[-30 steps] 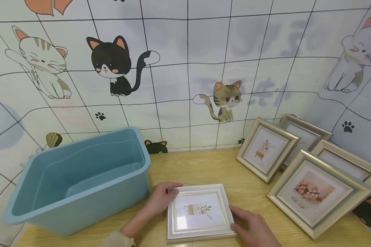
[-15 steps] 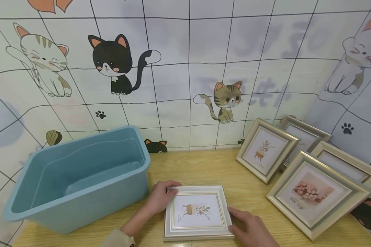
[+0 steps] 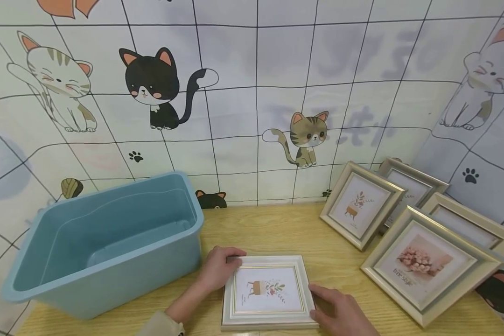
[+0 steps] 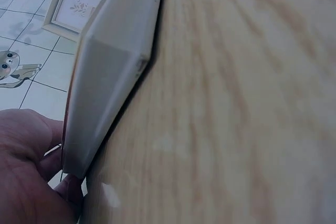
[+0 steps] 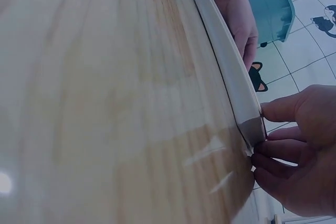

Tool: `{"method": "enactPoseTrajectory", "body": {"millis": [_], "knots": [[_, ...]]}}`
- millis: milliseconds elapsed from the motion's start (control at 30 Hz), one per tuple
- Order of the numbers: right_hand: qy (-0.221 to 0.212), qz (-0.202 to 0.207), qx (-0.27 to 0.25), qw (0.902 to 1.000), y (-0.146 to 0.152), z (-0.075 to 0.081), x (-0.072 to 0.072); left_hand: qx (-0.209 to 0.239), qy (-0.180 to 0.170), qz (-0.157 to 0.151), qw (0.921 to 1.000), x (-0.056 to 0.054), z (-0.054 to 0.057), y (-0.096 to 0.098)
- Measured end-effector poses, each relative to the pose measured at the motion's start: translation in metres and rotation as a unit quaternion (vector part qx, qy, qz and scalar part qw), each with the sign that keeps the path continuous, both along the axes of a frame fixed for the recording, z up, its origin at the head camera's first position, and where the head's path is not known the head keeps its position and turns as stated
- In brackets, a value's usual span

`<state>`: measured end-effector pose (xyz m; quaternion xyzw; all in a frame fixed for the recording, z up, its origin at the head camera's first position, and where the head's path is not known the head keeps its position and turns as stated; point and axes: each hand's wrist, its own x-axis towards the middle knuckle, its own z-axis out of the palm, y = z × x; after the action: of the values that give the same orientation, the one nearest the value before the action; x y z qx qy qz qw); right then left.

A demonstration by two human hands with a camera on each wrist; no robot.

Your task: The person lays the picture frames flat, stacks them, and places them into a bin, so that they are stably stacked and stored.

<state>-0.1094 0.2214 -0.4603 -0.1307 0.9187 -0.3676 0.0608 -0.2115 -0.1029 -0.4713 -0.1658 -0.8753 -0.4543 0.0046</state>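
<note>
A white picture frame [image 3: 269, 318] with thin gold inner trim lies face up on the wooden table, its potted-plant drawing turned sideways. My left hand [image 3: 217, 269] holds its far left corner, thumb on the face. At the right side, my right hand [image 3: 340, 308] pinches the edge near the lower corner. Seen from the left wrist, the frame's pale side [image 4: 105, 77] sits very low over the table, and the left fingers curl around one end. In the right wrist view, the right thumb and fingers [image 5: 283, 153] grip a corner.
A blue plastic tub [image 3: 122, 275] stands to the left. On the right, several picture frames stand propped up, among them a flower-photo frame [image 3: 428, 266] and a plant-drawing frame [image 3: 363, 205]. Behind the table [image 3: 260, 228] rises a wall covering [image 3: 235, 112] with cartoon cats.
The held picture frame has shifted slightly left and towards me, and the glare on its glass has gone. Both hands keep their hold, nearly in place.
</note>
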Motion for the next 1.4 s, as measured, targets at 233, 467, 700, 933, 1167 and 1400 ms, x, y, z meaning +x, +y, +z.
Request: {"method": "enactPoseTrajectory", "body": {"millis": [233, 467, 700, 933, 1167, 1400], "knots": [[-0.014, -0.011, -0.003, 0.9998, 0.002, 0.005, -0.001, 0.007, -0.006, -0.002, 1.0, 0.001, 0.003, 0.001], [-0.025, 0.016, 0.001, 0.9996, 0.007, 0.006, -0.003, 0.017, -0.01, -0.005, 0.9998, 0.003, 0.003, 0.0], [-0.068, 0.064, 0.002, 0.9957, 0.015, 0.015, -0.006, 0.028, -0.021, -0.008, 0.9994, 0.002, 0.003, -0.001], [-0.034, 0.105, -0.049, 0.9927, 0.02, 0.024, -0.006, 0.023, -0.027, -0.003, 0.9994, 0.004, 0.0, -0.004], [0.14, 0.039, -0.015, 0.9893, 0.043, 0.052, -0.003, 0.022, -0.029, -0.003, 0.9993, 0.004, 0.0, -0.005], [0.262, -0.06, 0.033, 0.9626, 0.086, 0.099, 0.003, 0.028, -0.029, -0.006, 0.9992, 0.003, 0.001, -0.004]]}}
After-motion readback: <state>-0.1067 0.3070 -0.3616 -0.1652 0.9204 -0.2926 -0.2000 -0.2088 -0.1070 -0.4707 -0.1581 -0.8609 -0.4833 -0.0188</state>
